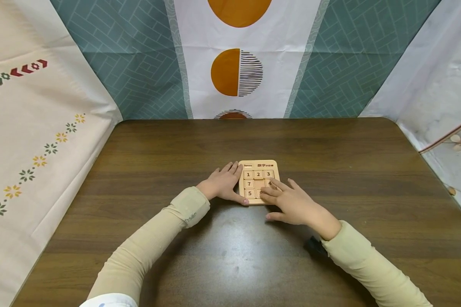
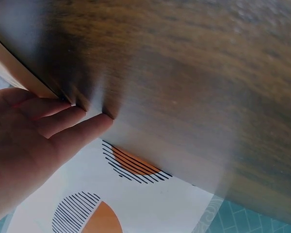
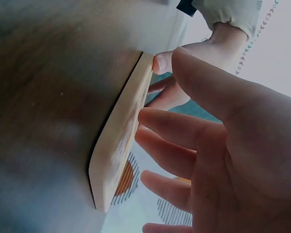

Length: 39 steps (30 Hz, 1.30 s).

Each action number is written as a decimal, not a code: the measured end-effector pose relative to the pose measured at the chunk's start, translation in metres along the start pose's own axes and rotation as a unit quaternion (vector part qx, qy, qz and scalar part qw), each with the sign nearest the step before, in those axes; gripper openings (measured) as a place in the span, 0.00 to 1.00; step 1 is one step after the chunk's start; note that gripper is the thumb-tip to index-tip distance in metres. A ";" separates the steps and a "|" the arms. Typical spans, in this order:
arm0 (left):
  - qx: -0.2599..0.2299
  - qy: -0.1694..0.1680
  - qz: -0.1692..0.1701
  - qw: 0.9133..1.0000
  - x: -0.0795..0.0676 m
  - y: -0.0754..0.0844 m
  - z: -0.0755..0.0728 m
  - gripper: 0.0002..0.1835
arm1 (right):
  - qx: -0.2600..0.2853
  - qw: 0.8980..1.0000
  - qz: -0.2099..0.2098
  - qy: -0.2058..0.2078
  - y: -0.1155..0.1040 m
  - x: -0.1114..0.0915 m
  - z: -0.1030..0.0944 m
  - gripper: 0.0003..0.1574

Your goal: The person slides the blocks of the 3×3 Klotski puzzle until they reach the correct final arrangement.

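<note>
A wooden sliding number puzzle (image 1: pixel 259 166) lies flat on the table, its numbered tiles facing up. Tiles 1, 2 and 3 make the top row, 7 and 4 flank a gap in the middle row, and 5 starts the bottom row. My left hand (image 1: pixel 226 183) rests against the puzzle's left side with fingers extended, the thumb at its lower left corner. Over the lower right part is my right hand (image 1: pixel 293 205), its fingertips (image 3: pixel 148 116) at the tiles, partly covering 8 and hiding the bottom right cell. Its thumb stays off the puzzle.
The brown wooden table (image 1: pixel 169 145) extends around the puzzle. A patterned cloth (image 1: pixel 138 64) hangs behind its far edge, with pale cloths at left and right. A small black object (image 1: pixel 316 246) is beside the right cuff.
</note>
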<state>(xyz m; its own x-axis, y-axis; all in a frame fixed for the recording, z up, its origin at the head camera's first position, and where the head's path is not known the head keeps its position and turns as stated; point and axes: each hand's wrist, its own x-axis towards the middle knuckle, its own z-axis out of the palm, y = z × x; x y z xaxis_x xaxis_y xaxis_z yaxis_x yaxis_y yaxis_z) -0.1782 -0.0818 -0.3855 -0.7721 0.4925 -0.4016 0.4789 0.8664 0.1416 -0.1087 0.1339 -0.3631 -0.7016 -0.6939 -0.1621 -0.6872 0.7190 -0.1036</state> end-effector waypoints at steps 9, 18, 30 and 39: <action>0.002 -0.002 0.001 1.000 0.000 0.000 0.000 0.65 | 0.005 0.997 0.072 0.008 0.012 0.001 0.000 0.41; 0.003 -0.001 -0.001 1.000 0.002 0.000 0.001 0.65 | -0.004 0.997 0.071 0.008 0.005 0.012 0.003 0.41; 0.004 -0.001 0.000 1.000 0.000 0.002 -0.001 0.65 | 0.003 0.998 0.066 -0.001 -0.001 0.006 0.003 0.40; 0.007 -0.001 0.003 1.000 0.003 -0.001 0.002 0.65 | 0.000 0.997 0.077 0.020 0.004 -0.014 0.006 0.38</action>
<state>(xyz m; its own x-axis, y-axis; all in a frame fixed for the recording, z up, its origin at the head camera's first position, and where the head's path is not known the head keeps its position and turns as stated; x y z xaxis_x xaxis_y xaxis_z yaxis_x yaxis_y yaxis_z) -0.1800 -0.0814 -0.3882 -0.7685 0.4966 -0.4034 0.4884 0.8627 0.1316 -0.1006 0.1469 -0.3674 -0.8057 -0.5762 -0.1370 -0.5706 0.8172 -0.0812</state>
